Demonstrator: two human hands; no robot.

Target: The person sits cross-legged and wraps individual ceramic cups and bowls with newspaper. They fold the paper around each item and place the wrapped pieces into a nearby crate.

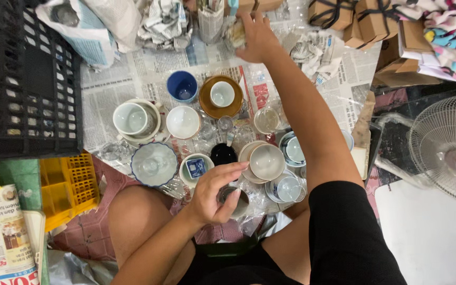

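Black fabric of a sleeve (352, 237) is seen closest of all, with bare knees beneath it. Beyond the fingers, spread newspaper (133, 79) is laid as a ground sheet, and a black plastic crate (22, 79) of open lattice is set well to the left of them. A white wire fan guard (449, 148) is seen far to their right, and brown cardboard boxes (365, 21) tied with dark ribbon are stacked just right of the far fingertips.

The left hand (215, 195) is curled narrowly around a small dark cup (237, 200), which is gripped at the rim between thumb and fingers, just short of the crockery cluster. The right hand (257, 34) is stretched far forward, its fingers closed on a small pale wrapped object (236, 34); what lies inside cannot be told.

Between the two hands, glazed round ware is grouped: one blue cup (182, 86), one white cup on a brown saucer (220, 96), a white bowl (183, 122), a blue-rimmed patterned bowl (154, 164), one glossy black cup (223, 154) and a beige bowl (266, 162), all near the left fingertips.
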